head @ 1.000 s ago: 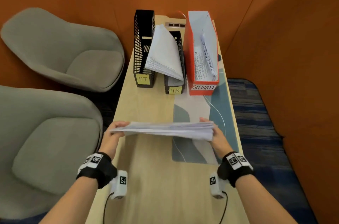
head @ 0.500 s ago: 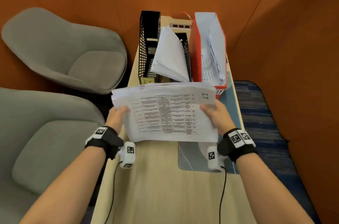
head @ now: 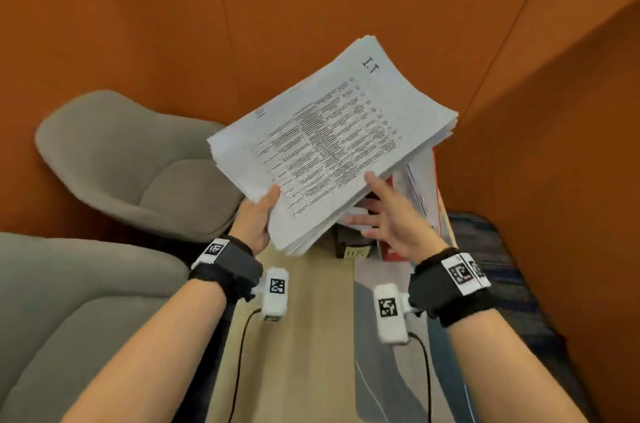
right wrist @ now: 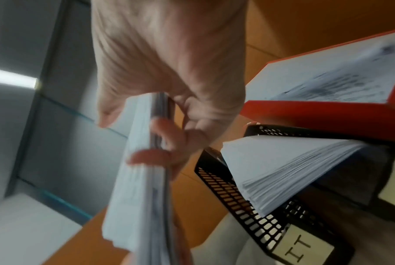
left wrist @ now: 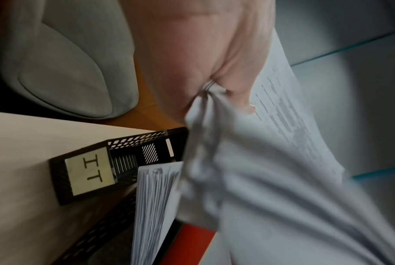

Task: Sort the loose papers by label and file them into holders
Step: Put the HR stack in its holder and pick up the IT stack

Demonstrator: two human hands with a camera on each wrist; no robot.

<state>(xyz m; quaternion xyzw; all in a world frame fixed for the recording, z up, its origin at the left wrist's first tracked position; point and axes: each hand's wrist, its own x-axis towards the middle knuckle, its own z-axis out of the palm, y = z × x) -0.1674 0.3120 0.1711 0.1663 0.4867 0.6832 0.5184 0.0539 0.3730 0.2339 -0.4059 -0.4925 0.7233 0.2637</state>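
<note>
A thick stack of printed papers (head: pixel 332 142), its top sheet marked "IT", is raised and tilted above the holders. My left hand (head: pixel 258 215) grips its lower left corner, thumb on top; in the left wrist view the paper stack (left wrist: pixel 271 179) bunches in the left hand (left wrist: pixel 203 71). My right hand (head: pixel 388 215) holds the stack's near edge, thumb above and fingers spread beneath; the right wrist view shows the paper stack (right wrist: pixel 144 179) between thumb and fingers (right wrist: pixel 160 154). Below stand the black mesh IT holder (left wrist: pixel 87 172), the HR holder (head: pixel 353 251) with papers (right wrist: pixel 282 170), and the red holder (right wrist: pixel 316 107).
Two grey chairs (head: pixel 131 163) (head: pixel 69 301) stand left of the narrow wooden table (head: pixel 311 336). A patterned desk mat (head: pixel 384 377) covers its right part. Orange walls (head: pixel 554 145) close in at the back and right. Thin cables hang from the wrist cameras.
The stack went from lying flat and low over the table to raised, turned and tilted above the holders. The right hand slid from the stack's right end to its near edge.
</note>
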